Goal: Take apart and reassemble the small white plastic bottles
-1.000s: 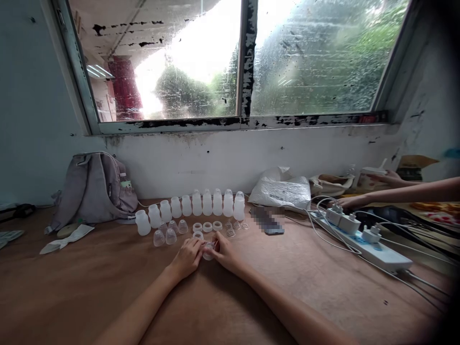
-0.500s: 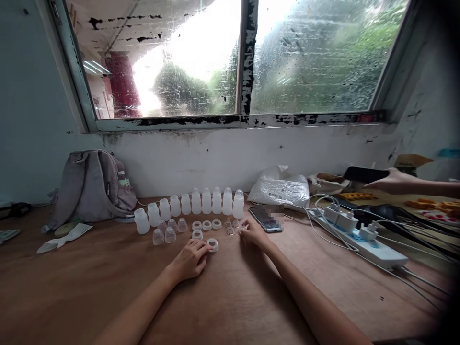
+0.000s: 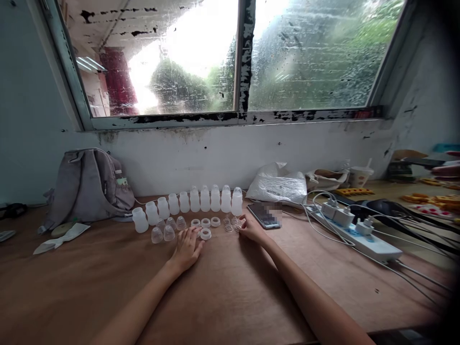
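A curved row of frosted baby bottles [image 3: 163, 208] stands on the brown table; those at the right wear clear domed caps [image 3: 226, 190]. In front lie several loose clear caps [image 3: 169, 233], white collar rings [image 3: 215, 222] and small clear nipples [image 3: 228, 225]. My left hand [image 3: 187, 248] rests with fingers stretched forward and thumb apart, its fingertips over a ring they partly cover. Just right of those fingertips lies another white ring [image 3: 205, 234]. At the right end of the nipples, my right hand [image 3: 252, 230] has its fingertips closed on a clear nipple, mostly hidden.
A phone [image 3: 265, 216] lies right of the bottles, before a silver plastic bag [image 3: 278, 184]. Farther right are a power strip [image 3: 373, 247] with chargers and loose cables. A grey backpack [image 3: 88, 187] and a white strip [image 3: 66, 237] are at left.
My left hand has moved left and slightly away from me, off the nearest ring, which now sits closer to the others. My right hand stays by the nipples. Another person's hand with a dark object has withdrawn rightward.
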`<move>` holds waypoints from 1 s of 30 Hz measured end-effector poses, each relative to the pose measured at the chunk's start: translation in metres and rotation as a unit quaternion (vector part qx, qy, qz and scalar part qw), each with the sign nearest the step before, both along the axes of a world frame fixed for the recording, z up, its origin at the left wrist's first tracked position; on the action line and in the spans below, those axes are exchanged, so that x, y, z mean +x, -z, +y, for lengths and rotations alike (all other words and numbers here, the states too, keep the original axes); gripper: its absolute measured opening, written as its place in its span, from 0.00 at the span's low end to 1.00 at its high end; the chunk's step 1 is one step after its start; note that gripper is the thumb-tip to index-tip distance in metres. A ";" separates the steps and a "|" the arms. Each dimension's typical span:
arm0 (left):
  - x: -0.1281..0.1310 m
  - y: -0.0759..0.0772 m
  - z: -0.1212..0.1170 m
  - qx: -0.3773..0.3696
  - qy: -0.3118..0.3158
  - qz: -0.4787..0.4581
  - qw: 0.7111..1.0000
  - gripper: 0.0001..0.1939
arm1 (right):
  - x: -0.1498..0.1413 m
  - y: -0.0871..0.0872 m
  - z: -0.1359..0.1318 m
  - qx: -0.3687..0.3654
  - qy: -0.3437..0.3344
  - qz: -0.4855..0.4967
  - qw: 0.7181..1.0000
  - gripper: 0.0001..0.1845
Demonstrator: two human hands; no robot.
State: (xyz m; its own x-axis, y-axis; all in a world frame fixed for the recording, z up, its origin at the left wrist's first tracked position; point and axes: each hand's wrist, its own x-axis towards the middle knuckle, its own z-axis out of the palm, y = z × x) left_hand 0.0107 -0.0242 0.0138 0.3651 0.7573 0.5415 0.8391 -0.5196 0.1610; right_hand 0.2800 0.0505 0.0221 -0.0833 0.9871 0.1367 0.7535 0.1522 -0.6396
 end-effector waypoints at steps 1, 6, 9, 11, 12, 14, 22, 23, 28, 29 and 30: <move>0.000 -0.002 -0.001 0.004 0.002 -0.010 1.000 0.17 | 0.001 0.001 0.001 0.001 -0.005 0.003 1.000 0.17; -0.004 -0.004 -0.006 -0.009 0.035 0.041 0.999 0.13 | 0.002 0.003 0.004 0.008 -0.001 -0.005 1.000 0.14; -0.006 0.002 -0.004 -0.037 0.034 0.068 0.996 0.15 | 0.001 0.002 0.003 0.015 0.005 0.000 1.000 0.13; -0.007 0.005 -0.002 -0.054 0.027 0.069 0.996 0.18 | 0.000 0.001 0.002 0.017 0.005 0.006 1.000 0.13; -0.008 0.006 -0.001 -0.058 0.027 0.068 0.996 0.18 | 0.000 0.001 0.002 0.019 0.005 0.009 1.000 0.13; -0.008 0.005 -0.001 -0.052 0.030 0.061 0.996 0.19 | 0.000 0.000 0.002 0.022 0.007 0.014 1.000 0.13; -0.003 -0.001 -0.005 -0.013 -0.019 0.014 1.000 0.14 | 0.002 0.004 0.005 0.029 0.001 0.020 0.999 0.10; -0.003 -0.001 -0.005 -0.012 -0.027 0.015 0.999 0.14 | 0.002 0.004 0.005 0.029 0.001 0.019 0.999 0.10; -0.004 0.002 -0.002 -0.025 -0.039 0.018 0.999 0.15 | 0.002 0.001 0.002 0.029 -0.009 0.019 0.999 0.11; -0.004 0.003 -0.001 -0.029 -0.033 0.017 0.999 0.15 | 0.002 0.001 0.002 0.028 -0.012 0.017 0.999 0.11; -0.004 0.003 -0.001 -0.032 -0.025 0.015 0.999 0.15 | 0.002 0.001 0.002 0.027 -0.014 0.015 0.999 0.11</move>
State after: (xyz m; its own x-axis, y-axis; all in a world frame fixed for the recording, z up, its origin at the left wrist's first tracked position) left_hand 0.0064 -0.0253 0.0109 0.3406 0.8078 0.4811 0.8690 -0.4658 0.1668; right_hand 0.2819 0.0524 0.0212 -0.1054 0.9755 0.1929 0.7297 0.2077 -0.6514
